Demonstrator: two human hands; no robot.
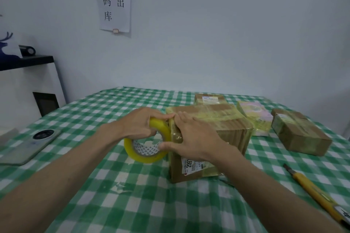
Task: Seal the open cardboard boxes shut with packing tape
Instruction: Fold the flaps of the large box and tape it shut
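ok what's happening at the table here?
A person is taping a cardboard box on the green checked table. The left hand grips the yellow tape roll against the box's near-left edge, while the right hand presses on the box there, thumb by the roll. Tape already crosses the top. A yellow utility knife lies untouched to the right.
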